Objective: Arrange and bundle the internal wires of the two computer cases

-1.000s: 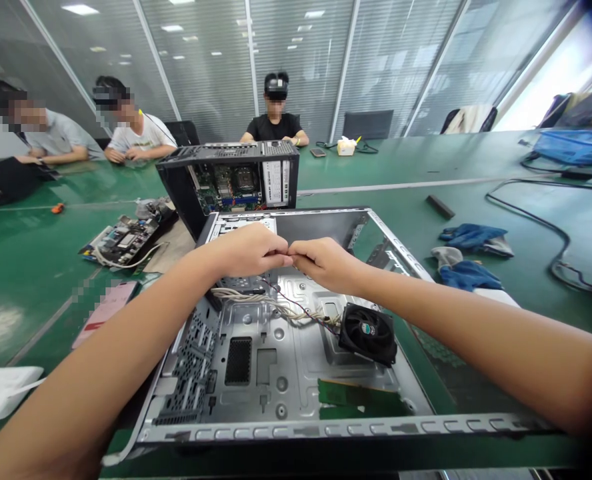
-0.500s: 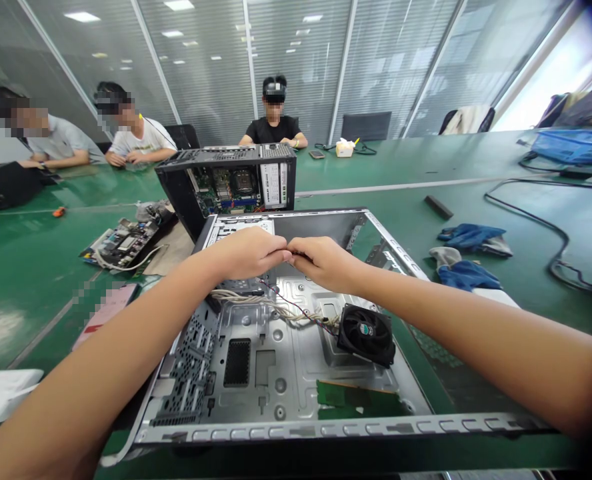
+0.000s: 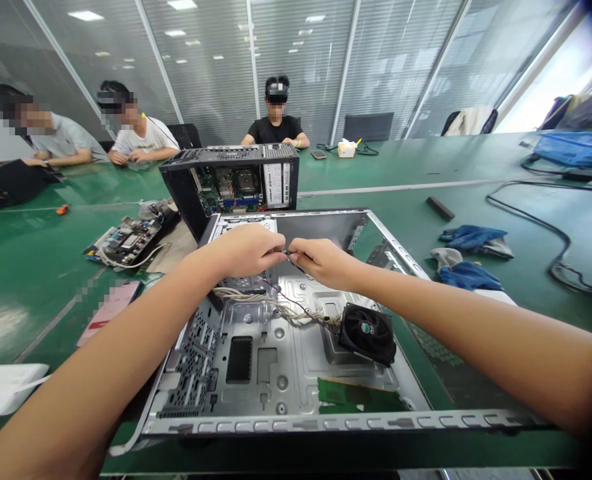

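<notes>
Pinching, left hand [image 3: 256, 250]: palm down, fingertips closed on thin dark cable [image 3: 297, 267].
Cable: above open case [image 3: 376, 421], probably clamped by both hands; could slip if pulled unevenly.
Right hand [image 3: 326, 263]: knuckles up, curled inward, nearly touching left.
Fan [image 3: 367, 333]: inside case; could shift if wires snag.

"What colour is the table [image 3: 401, 167]?"
"Green, crossed by a pale line [image 3: 376, 187]."
"And the computer case [image 3: 306, 373]?"
"Silvery grey inside, with a black mesh patch [image 3: 239, 360]."
"The cooling fan [image 3: 367, 343]?"
"Black, with a teal-and-white badge [image 3: 367, 328] at its hub."
"Any other green?"
"The memory sticks [image 3: 343, 392]."
"The cables [image 3: 236, 293]?"
"Cream."
"What's blue?"
"The basket [image 3: 576, 148], and the gloves [image 3: 473, 239], which are blue and grey."
"The blinds [image 3: 301, 53]?"
"Grey, finely striped crosswise."
</notes>
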Demonstrator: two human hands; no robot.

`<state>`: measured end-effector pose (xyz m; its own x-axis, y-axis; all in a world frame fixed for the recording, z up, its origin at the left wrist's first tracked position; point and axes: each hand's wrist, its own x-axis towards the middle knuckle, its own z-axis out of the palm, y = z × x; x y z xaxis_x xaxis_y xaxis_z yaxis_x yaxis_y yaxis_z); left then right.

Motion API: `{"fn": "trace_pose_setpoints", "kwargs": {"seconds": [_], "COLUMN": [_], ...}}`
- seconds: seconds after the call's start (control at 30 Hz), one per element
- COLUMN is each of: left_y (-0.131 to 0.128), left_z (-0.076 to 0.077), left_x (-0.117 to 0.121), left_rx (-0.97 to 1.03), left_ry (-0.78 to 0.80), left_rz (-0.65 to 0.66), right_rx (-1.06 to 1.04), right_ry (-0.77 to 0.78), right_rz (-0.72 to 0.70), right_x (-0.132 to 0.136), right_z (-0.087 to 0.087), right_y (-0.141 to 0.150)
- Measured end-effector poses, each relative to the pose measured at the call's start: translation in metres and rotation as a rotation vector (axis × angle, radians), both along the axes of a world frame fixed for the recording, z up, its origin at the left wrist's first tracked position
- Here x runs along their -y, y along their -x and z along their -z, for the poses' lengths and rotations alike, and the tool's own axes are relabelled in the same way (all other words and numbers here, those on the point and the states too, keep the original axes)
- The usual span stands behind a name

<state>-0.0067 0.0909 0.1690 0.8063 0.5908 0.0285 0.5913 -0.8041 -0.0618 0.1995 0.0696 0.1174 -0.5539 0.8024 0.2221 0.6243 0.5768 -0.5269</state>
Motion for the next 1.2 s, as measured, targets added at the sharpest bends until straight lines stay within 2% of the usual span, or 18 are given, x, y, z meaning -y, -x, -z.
{"fn": "trace_pose_setpoints", "kwargs": {"seconds": [0.17, 0.3, 0.43, 0.53, 0.67, 0.87, 1.07, 1.2], "left_y": [0.009, 0.020, 0.034, 0.045, 0.056, 0.059, 0.060, 0.061], "left_z": [-0.009, -0.022, -0.029, -0.026, -0.017, -0.003, 0.002, 0.004], "left_x": [0.014, 0.042, 0.072, 0.086, 0.092, 0.093, 0.094, 0.095], "left_rx": [0.005, 0.011, -0.013, -0.007, 0.043, 0.059, 0.051, 0.029], "left_ry": [0.041, 0.167, 0.300, 0.351, 0.415, 0.466, 0.428, 0.391], "left_rz": [-0.026, -0.044, -0.127, -0.195, -0.267, -0.293, -0.287, -0.283], "right_rx": [0.055, 0.145, 0.272, 0.390, 0.540, 0.796, 0.635, 0.470], "right_ry": [0.015, 0.006, 0.009, 0.055, 0.172, 0.300, 0.489, 0.545], "right_rz": [-0.001, -0.003, 0.033, 0.098, 0.208, 0.168, 0.287, 0.339], "right_x": [-0.002, -0.005, -0.009, -0.008, -0.004, 0.001, -0.012, -0.015], "right_z": [0.002, 0.009, 0.017, 0.020, 0.017, 0.005, 0.012, 0.022], "right_y": [0.001, -0.001, -0.002, -0.002, -0.001, 0.005, 0.000, -0.004]}}
